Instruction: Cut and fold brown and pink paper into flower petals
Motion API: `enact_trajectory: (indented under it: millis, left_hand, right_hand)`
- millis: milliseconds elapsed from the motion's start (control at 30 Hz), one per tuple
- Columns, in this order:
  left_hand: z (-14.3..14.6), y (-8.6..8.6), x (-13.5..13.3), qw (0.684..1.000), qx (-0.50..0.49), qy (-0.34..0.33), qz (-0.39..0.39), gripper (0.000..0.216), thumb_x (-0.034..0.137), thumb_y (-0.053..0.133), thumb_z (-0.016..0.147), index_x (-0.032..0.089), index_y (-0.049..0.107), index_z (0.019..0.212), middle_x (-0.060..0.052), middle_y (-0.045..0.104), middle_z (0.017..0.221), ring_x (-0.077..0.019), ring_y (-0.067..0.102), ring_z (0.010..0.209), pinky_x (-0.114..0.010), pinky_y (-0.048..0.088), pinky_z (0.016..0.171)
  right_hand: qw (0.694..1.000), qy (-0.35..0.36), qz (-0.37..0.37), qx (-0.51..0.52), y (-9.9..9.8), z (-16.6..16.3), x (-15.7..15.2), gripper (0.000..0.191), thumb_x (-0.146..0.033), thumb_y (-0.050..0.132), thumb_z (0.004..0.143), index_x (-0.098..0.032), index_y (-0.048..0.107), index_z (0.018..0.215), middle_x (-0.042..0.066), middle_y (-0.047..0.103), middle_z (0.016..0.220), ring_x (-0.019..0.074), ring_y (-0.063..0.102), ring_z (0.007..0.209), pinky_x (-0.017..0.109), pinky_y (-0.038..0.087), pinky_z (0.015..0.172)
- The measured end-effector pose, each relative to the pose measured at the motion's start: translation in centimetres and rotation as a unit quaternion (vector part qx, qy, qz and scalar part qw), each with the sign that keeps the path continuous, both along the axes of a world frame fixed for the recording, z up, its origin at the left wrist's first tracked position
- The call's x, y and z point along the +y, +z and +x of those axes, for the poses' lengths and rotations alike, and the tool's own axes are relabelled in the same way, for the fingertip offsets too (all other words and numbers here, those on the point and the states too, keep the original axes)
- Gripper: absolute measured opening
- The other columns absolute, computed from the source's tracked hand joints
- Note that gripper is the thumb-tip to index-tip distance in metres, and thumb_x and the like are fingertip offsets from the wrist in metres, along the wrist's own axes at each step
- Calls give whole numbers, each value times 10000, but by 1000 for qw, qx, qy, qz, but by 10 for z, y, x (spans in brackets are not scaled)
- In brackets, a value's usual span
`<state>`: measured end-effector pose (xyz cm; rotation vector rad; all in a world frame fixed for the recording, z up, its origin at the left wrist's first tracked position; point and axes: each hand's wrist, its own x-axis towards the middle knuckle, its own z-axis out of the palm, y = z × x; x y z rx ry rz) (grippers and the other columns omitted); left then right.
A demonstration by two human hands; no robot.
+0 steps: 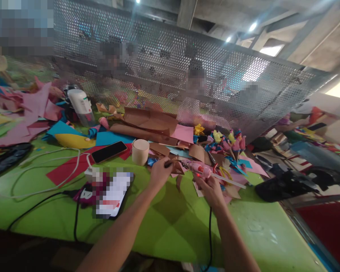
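My right hand [211, 189] is wrapped around a pink hot glue gun [200, 169] with a small red light. A pale glue stick [231, 181] juts from the gun's rear, and a black cord hangs below my hand. The gun's nozzle points left, close to my left hand [161, 172]. Between the fingers of that hand is a small piece of brown paper [172, 162], partly hidden by them. I cannot tell whether the nozzle touches it. Just left of this hand stands a cream cylindrical cup or roll [140, 152].
Two phones [109, 152] [116, 194] and a power strip [85, 194] with cables lie on the left of the green table [164, 230]. Folded paper flowers [226, 141], pliers [225, 172] and paper scraps sit at the back right. A black camera [289, 183] rests at the right edge; a perforated metal screen [158, 71] stands behind.
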<state>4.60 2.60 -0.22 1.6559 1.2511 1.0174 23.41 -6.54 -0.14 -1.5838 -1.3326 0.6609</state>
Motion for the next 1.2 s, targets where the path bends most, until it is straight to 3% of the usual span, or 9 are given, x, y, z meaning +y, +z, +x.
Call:
enact_trajectory:
  millis: [267,567,1200]
  left_hand:
    - [-2,0,0,1000,-10,6,8,75,244,608,773,193,650,737,16,615,652,-151,552,681,-225,392,621]
    - [-3,2,0,1000,-15,15,12,117,277,609,775,187,626,702,20,597,647,-142,526,653,-226,372,606]
    - [-6,6,1,999,-7,28,17,151,304,595,804,194,617,703,8,598,634,-149,520,648,-231,355,599]
  right_hand:
    - [1000,4,6,0,0,-1,-1,458,-640,611,802,-210,534,664,-29,427,502,129,375,500,255,266,461]
    - [1000,-5,-3,-14,3,-2,-3,441,-581,620,811,-211,484,613,-28,423,519,120,353,503,257,256,480]
    - [1000,-2,-3,-23,-4,2,-3,458,-615,617,827,-202,527,652,-27,461,515,119,376,482,257,263,464]
